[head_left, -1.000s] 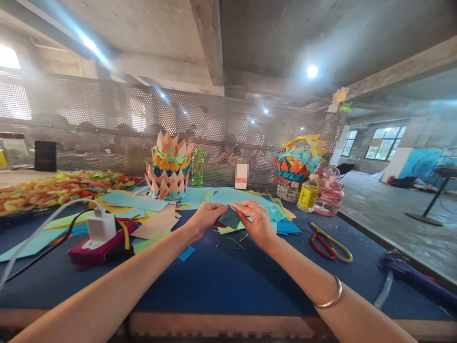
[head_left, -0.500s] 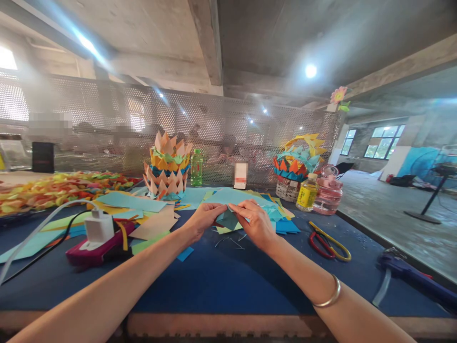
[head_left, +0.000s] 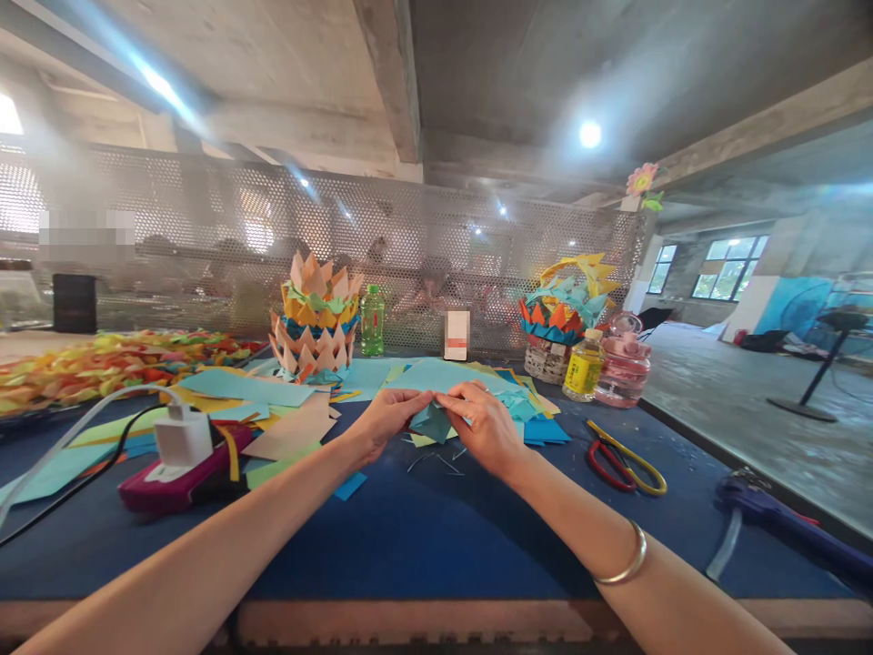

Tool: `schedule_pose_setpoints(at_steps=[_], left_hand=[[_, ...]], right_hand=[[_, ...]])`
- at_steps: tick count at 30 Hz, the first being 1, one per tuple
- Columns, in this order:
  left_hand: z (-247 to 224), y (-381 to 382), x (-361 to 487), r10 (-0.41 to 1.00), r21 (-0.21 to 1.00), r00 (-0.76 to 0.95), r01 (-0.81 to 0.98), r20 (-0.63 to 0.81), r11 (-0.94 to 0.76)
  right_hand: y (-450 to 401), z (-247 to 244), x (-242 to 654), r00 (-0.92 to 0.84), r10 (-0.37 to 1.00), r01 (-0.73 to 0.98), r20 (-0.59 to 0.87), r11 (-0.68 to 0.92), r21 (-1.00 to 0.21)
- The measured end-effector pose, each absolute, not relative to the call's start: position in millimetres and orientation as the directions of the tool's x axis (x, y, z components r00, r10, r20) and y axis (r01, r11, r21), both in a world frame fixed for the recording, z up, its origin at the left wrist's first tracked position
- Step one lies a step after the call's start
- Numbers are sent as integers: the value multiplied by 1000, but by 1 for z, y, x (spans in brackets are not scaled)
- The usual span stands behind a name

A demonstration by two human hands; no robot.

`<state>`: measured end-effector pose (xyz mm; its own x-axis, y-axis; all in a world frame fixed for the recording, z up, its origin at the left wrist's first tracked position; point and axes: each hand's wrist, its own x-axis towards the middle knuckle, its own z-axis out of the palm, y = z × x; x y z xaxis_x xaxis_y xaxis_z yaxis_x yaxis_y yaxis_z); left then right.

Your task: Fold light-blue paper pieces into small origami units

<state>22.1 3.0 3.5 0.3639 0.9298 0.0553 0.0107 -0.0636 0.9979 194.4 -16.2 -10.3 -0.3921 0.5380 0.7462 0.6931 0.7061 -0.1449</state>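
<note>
A light-blue folded paper piece [head_left: 432, 423] is pinched between my two hands above the middle of the blue table. My left hand [head_left: 388, 420] grips its left side with thumb and forefinger. On its right side, my right hand [head_left: 481, 426] has its fingers closed on the same paper, thumb and fingertips close to those of my left hand. Light-blue and yellow sheets [head_left: 436, 373] lie behind the hands. Thin scraps [head_left: 436, 466] are on the table just below them, and a small blue paper piece [head_left: 350, 486] lies near my left wrist.
Folded-paper baskets stand at back left [head_left: 315, 327] and back right [head_left: 556, 332], near bottles [head_left: 372, 320]. Scissors [head_left: 624, 462] and a glue gun [head_left: 770, 509] lie right. At left are a power strip [head_left: 177, 468] with cables and a heap of colourful paper pieces [head_left: 123, 359].
The view has shifted slightly. Both hands keep their pinch, and the light-blue paper between them shows a little differently, its folds tilted.
</note>
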Motion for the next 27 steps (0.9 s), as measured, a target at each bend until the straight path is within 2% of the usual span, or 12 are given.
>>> schedule_pose_setpoints(at_steps=[4,10,13,18,27], left_hand=[[3,6,21,932,983,339,76,131,-166],[4,10,20,868,876,340,195,361,-441],[4,11,20,831,819,374,248,412,-518],[3,13,20,793,773,394,256,465,-581],[5,7,22,824,822,382,226,419,-523]], right_hand=[[-20,-10,189,-344,572,670,745,705,-232],[-19,-11,186,-147,759,535,634,600,-595],[-14,-14,187,-98,814,501,573,537,-678],[-11,-16,187,-130,824,495,552,536,-683],[-13,-14,189,-139,761,644,633,555,-526]])
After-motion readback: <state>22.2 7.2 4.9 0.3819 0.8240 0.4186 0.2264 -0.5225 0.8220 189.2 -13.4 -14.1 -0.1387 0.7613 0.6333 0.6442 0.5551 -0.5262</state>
